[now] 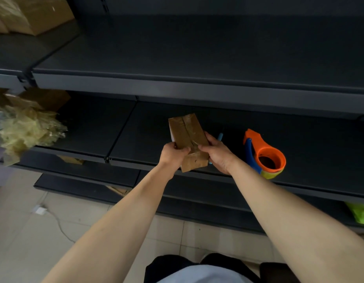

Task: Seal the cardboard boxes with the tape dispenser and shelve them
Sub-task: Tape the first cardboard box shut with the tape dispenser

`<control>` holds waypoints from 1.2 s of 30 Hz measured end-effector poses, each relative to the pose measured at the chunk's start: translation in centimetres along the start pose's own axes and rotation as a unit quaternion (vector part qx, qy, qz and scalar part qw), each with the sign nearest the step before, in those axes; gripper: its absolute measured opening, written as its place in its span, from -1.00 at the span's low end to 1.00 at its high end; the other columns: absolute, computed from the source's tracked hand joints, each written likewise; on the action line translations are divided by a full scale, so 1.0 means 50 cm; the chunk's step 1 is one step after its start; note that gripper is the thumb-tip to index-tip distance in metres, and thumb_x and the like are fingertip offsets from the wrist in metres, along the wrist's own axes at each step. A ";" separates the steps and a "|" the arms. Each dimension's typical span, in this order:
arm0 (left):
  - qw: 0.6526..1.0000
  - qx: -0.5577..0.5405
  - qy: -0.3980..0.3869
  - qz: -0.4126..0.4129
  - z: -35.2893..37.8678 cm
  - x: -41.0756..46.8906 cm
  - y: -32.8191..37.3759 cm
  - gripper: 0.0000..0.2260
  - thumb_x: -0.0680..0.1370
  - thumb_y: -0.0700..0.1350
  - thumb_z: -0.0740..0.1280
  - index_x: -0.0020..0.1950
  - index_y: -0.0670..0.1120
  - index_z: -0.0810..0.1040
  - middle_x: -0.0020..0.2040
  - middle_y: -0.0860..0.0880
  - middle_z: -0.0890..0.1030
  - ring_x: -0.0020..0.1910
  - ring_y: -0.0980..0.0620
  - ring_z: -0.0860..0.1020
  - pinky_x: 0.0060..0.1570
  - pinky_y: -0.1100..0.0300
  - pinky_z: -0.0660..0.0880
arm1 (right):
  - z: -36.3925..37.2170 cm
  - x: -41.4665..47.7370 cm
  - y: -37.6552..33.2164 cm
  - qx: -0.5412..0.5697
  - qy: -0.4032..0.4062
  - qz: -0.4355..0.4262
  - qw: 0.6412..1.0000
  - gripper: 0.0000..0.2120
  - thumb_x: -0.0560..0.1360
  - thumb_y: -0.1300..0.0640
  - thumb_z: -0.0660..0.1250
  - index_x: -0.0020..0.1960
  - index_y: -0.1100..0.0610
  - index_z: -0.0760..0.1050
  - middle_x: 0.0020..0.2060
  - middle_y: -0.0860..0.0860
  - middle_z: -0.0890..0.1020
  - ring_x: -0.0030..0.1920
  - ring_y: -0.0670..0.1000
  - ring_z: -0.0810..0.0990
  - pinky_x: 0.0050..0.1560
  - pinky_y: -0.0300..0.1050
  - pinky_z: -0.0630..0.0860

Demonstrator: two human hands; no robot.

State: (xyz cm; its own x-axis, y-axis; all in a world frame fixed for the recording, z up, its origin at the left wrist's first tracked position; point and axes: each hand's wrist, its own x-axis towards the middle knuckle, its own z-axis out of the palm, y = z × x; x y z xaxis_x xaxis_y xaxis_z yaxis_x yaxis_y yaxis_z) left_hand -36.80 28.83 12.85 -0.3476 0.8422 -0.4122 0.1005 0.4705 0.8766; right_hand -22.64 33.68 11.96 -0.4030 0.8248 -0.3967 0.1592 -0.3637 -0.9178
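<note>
The head view, the only one, shows a small cardboard box (187, 137) held just above the front edge of the middle shelf (124, 129), long side pointing away from the person. The left hand (173, 154) grips its near left edge, fingers curled under and thumb on the top face. The right hand (218, 155) wraps the near right side the same way, thumb close to the centre seam. Glossy tape appears to run along that seam and over the near end, so I judge this box sealed or nearly so, with the thumbs smoothing the strip down. The tape dispenser (263, 154) lies on the shelf just right of the right hand, untouched. A blue object (220, 136) peeks out behind that hand; what it is cannot be told. Larger boxes (36, 15) sit on the upper shelf at far left, probably shelved. What looks left is setting this box down; whether more boxes wait is not shown.
</note>
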 end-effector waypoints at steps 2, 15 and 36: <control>0.999 0.049 0.008 0.007 0.004 0.002 0.008 -0.69 0.52 -0.12 0.35 0.24 -0.16 0.48 0.08 -0.13 0.60 0.03 -0.08 0.58 0.05 0.03 0.55 | -0.003 0.000 0.001 0.016 -0.003 0.003 1.000 -0.47 0.59 0.20 0.25 0.51 -0.03 0.20 0.28 0.06 0.52 0.22 0.07 0.53 0.30 0.12 0.44; 1.000 0.014 0.020 -0.002 0.009 -0.008 0.007 -0.59 0.48 -0.11 0.42 0.29 -0.13 0.44 0.11 -0.09 0.60 0.06 -0.07 0.59 0.10 -0.04 0.55 | 0.003 -0.012 0.003 -0.072 0.022 -0.025 0.997 -0.45 0.61 0.07 0.21 0.54 -0.06 0.11 0.30 0.00 0.49 -0.02 -0.17 0.52 -0.10 -0.30 0.45; 0.978 -0.153 0.042 -0.133 0.039 -0.008 0.019 -0.40 0.41 -0.16 0.49 0.38 -0.01 0.30 0.18 -0.11 0.53 0.10 -0.13 0.53 0.12 -0.14 0.50 | -0.158 -0.063 0.054 -0.366 0.373 0.036 0.852 -0.50 0.54 0.11 0.30 0.41 0.27 0.28 0.37 0.24 0.34 0.38 0.26 0.28 0.33 0.10 0.27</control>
State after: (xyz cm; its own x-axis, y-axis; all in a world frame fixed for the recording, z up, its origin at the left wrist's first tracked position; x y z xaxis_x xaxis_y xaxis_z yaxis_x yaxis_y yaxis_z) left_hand -34.75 29.43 13.38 -0.4008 0.6704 -0.6245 -0.2825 0.5579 0.7803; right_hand -13.84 33.51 10.62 0.2729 0.9566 -0.1022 0.7880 -0.2833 -0.5467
